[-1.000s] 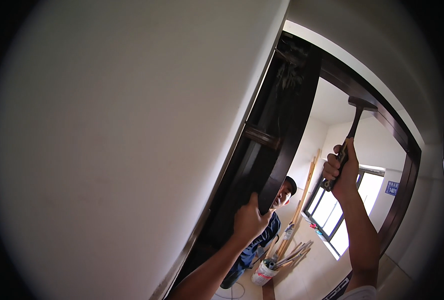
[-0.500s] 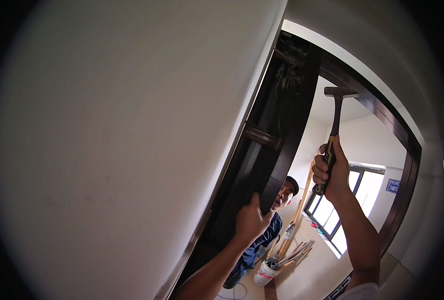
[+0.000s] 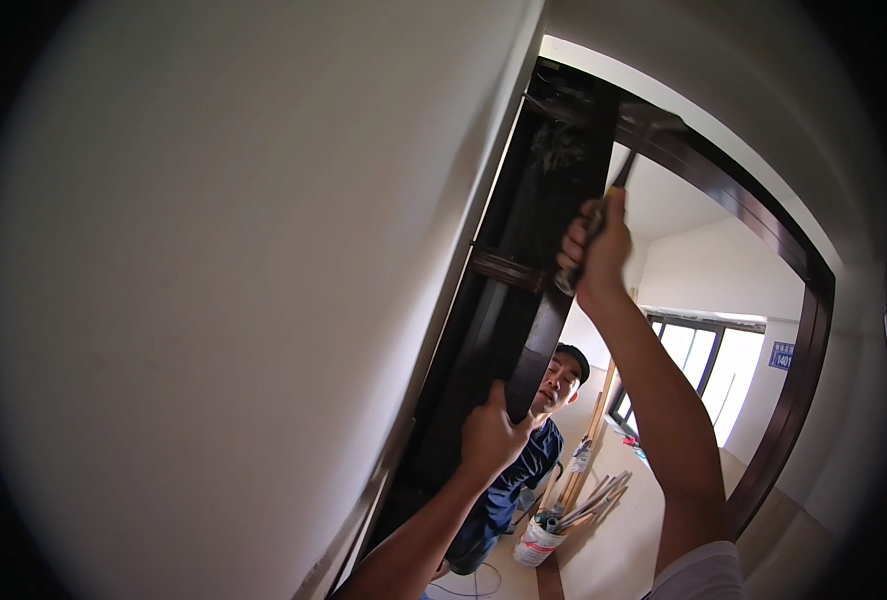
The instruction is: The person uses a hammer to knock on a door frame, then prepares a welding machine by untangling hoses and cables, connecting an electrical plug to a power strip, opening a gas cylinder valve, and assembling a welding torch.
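My left hand (image 3: 491, 430) grips the edge of a dark wooden door-frame panel (image 3: 499, 335) at lower centre. My right hand (image 3: 592, 250) is raised, closed round the handle of a hammer (image 3: 627, 165). The blurred hammer head overlaps the top of the dark frame (image 3: 734, 188) where it meets the panel; whether it touches is unclear. A co-worker (image 3: 524, 490) in a dark blue shirt and cap is behind the panel, the face just beside my left hand.
A white wall (image 3: 224, 300) fills the left. Through the doorway are a window (image 3: 729, 385), long wooden sticks (image 3: 592, 418) leaning on the wall, a white bucket (image 3: 537, 545) holding several rods, a loose cable on the floor and a blue sign (image 3: 780, 356).
My right hand has swung up and left with the hammer, its head now by the top corner of the frame. My left hand stays on the panel, slightly further left in view.
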Available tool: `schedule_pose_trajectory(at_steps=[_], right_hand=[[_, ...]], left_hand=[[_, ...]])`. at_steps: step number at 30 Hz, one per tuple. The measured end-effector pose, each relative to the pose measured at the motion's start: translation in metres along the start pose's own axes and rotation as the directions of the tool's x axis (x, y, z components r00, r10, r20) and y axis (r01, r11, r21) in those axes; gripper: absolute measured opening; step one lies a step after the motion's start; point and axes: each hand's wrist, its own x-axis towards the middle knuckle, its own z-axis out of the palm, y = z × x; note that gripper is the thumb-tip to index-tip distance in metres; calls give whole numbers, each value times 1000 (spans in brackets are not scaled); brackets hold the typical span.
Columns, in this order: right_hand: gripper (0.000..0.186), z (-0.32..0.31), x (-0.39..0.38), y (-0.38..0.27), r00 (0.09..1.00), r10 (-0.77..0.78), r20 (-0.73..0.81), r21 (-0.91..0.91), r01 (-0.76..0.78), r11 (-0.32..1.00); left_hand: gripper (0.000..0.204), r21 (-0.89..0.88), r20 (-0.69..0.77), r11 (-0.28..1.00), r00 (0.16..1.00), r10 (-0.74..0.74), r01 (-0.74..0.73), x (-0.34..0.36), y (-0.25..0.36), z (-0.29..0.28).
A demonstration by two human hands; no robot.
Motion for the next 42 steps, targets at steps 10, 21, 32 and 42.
schedule_pose_trajectory(at_steps=[10,21,32,42], right_hand=[[45,49,33,6,931,361,-49,-113,-364,925],[22,57,157,-33,919,391,-51,-155,-394,906],[22,49,181,-41,865,463,-195,-32,-477,878],[27,71,205,-4,890,367,-271,-327,-444,834]], left_hand=[[63,39,9,999,1000,-21,21,2,10,-4],[55,-34,19,999,1000,-9,9,4,21,-2],[59,-2,30,1000,999,-17,17,1,22,4],[53,-41,61,993,992,-107,109,1,29,-6]])
